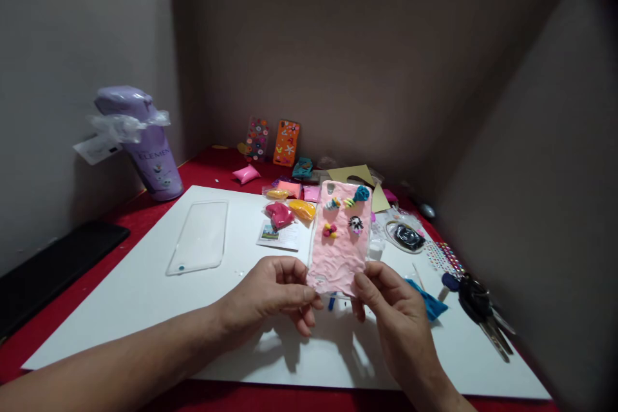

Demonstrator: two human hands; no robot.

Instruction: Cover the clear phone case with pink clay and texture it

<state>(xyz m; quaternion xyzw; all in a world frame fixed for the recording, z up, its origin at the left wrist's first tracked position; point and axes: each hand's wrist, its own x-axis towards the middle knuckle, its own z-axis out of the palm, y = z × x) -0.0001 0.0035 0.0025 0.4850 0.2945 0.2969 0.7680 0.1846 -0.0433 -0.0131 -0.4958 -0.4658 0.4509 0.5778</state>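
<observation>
A phone case (pixel 338 264) covered in wrinkled pink clay is held up over the white board, its decorated face towards me. Small clay figures sit on its upper half, among them a blue rose (pixel 362 194) and a black-and-white piece (pixel 356 225). My left hand (pixel 284 293) pinches the lower left corner between thumb and fingers. At the lower right edge, my right hand (pixel 389 302) grips it with the thumb on the front. A clear phone case (pixel 200 238) lies flat on the board at the left. Behind the pink case are bags of red clay (pixel 280 214) and yellow clay (pixel 302 209).
A purple tumbler (pixel 157 154) stands at the left beside a black flat object (pixel 62 270). Two decorated cases, one orange (pixel 287 141), lean at the back. Rhinestones (pixel 444 257), keys (pixel 483 315) and a blue packet (pixel 432 302) lie at the right on the white board (pixel 145 322).
</observation>
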